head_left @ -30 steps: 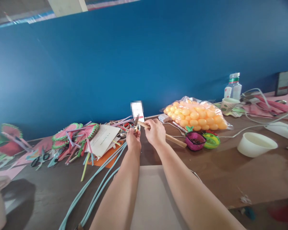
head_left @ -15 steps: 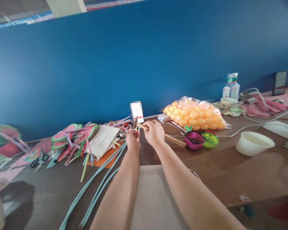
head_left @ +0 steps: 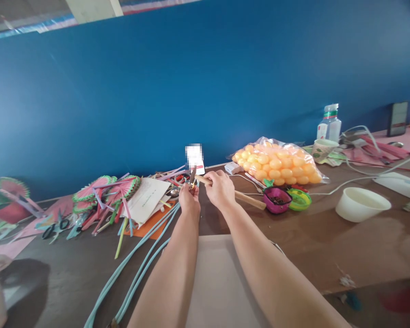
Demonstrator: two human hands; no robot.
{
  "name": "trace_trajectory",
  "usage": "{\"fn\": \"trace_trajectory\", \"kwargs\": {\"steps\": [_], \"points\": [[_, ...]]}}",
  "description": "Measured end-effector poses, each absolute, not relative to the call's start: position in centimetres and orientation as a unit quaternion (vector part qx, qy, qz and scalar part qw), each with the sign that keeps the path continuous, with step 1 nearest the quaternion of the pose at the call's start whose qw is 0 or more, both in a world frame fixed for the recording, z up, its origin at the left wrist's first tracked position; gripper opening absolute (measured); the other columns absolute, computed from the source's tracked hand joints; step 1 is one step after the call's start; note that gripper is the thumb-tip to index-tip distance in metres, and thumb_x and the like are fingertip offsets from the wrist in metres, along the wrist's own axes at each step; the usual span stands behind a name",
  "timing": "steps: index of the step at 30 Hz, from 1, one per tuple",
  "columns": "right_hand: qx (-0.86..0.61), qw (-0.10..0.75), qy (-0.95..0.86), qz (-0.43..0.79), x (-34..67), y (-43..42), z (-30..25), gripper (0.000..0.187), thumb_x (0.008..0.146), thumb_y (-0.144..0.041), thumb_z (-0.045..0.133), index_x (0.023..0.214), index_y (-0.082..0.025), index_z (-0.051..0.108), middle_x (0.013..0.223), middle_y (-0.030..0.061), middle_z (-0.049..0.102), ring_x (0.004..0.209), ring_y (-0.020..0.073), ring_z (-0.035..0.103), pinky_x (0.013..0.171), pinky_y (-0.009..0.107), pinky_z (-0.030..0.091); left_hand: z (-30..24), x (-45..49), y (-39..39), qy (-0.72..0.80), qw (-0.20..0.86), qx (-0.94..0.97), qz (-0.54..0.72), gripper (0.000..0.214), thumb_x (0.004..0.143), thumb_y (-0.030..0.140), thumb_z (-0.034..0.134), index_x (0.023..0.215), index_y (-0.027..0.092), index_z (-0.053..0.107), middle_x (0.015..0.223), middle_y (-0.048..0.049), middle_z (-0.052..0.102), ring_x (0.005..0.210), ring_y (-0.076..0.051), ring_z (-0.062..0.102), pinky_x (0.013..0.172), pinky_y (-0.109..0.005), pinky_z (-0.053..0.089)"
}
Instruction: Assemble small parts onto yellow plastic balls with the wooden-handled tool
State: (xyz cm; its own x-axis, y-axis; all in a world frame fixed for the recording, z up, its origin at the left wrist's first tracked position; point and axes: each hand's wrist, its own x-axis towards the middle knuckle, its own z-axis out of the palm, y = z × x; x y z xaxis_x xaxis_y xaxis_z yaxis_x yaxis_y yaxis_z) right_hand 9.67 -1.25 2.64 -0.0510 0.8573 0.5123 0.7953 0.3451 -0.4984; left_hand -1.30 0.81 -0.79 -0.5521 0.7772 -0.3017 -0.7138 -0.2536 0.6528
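Note:
Both my arms reach forward over a brown table (head_left: 345, 255). My right hand (head_left: 220, 190) is closed round a light wooden stick (head_left: 249, 199) that slants down to the right. My left hand (head_left: 189, 200) is pinched shut on a small shiny metal piece (head_left: 192, 181) held against the stick's near end. Below my forearms lies a pale sheet of card (head_left: 218, 282).
Folded paper fans (head_left: 104, 189), coloured straws, scissors (head_left: 56, 228) and light blue tubes (head_left: 140, 264) lie at left. At right are a bag of orange balls (head_left: 280, 166), a magenta tray (head_left: 276, 200), a white bowl (head_left: 362, 204), a bottle (head_left: 329, 125), a paper cup and cables.
Nothing has visibly changed in the hands; the view has shifted very slightly.

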Motion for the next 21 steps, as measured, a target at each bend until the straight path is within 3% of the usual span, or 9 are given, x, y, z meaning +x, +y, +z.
{"fn": "trace_trajectory", "kwargs": {"steps": [21], "points": [[-0.562,0.376,-0.736,0.034,9.42,-1.46,2.66,0.023,0.083,-0.016,0.055,0.098,-0.027,0.067,0.098,0.0063,0.060,0.091,0.0217,0.053,0.077,0.032,0.039,-0.53,-1.23,0.76,0.381,0.479,0.003,0.791,0.010,0.092,0.018,0.051,0.083,0.014,0.055,0.077,-0.0047,0.056,0.064,-0.008,0.058,0.062,-0.018,0.055]]}}
